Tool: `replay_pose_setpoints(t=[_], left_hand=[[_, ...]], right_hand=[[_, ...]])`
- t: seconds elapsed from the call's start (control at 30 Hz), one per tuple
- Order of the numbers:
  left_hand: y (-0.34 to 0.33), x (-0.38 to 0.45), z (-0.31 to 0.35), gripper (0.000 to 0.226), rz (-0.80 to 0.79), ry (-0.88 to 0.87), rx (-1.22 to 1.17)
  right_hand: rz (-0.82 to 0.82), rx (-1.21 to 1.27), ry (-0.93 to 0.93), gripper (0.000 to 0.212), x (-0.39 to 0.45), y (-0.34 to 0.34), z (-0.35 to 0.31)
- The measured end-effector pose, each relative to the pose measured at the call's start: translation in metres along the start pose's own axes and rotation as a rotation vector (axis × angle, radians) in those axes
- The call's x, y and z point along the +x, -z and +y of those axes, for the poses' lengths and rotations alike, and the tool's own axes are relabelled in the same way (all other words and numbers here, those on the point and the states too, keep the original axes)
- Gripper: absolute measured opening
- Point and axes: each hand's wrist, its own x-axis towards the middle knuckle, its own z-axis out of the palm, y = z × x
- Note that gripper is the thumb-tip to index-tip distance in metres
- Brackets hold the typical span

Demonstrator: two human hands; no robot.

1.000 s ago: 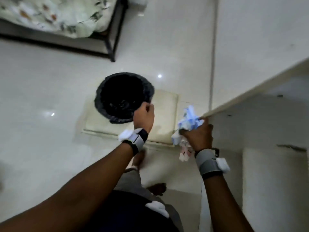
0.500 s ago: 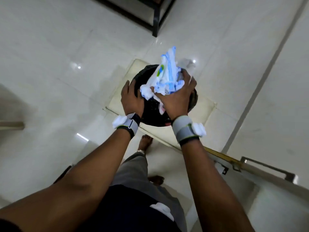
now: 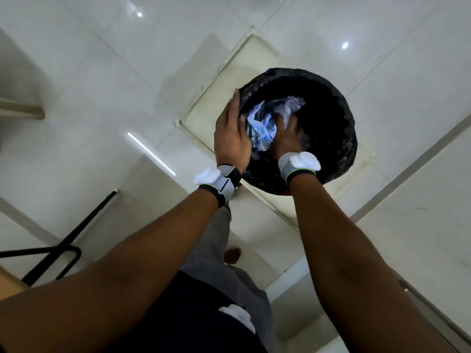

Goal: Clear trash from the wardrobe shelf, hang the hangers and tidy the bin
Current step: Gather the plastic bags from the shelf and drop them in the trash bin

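White tiles (image 3: 76, 80) lie under the bin (image 3: 328, 149). Your right hand (image 3: 286, 137) is down inside it, closed on the trash (image 3: 262, 126). Your left hand (image 3: 230, 133) lies flat and open on the rim, beside the trash.

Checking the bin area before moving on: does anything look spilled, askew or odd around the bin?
Nothing stands out. The blue and white trash sits inside the black bin, pressed by the right hand, left hand on the rim. No litter shows on the floor.
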Motion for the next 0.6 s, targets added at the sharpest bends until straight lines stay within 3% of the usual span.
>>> replay_pose_setpoints(t=[0.1,0.27,0.37,0.43,0.53,0.6], left_hand=[[0.0,0.0,-0.01,0.048,0.012,-0.01,0.028],[0.001,0.004,-0.014,0.049,0.005,-0.014,0.037],[0.008,0.005,-0.015,0.051,-0.015,-0.026,0.042],[0.012,0.004,-0.011,0.054,-0.065,-0.04,0.089],[0.017,-0.002,0.001,0.062,-0.074,-0.007,0.368],[0.022,-0.011,0.012,0.068,-0.045,-0.105,0.514]], right_hand=[[-0.157,-0.028,-0.017,0.099,0.019,-0.007,-0.003],[-0.216,0.033,-0.009,0.113,0.02,0.006,-0.007],[-0.156,0.153,0.035,0.12,-0.012,0.034,-0.007],[-0.084,0.201,0.068,0.115,-0.042,0.054,-0.005],[0.04,0.204,0.082,0.09,-0.085,0.075,-0.001],[0.198,0.199,0.091,0.072,-0.119,0.084,0.002]])
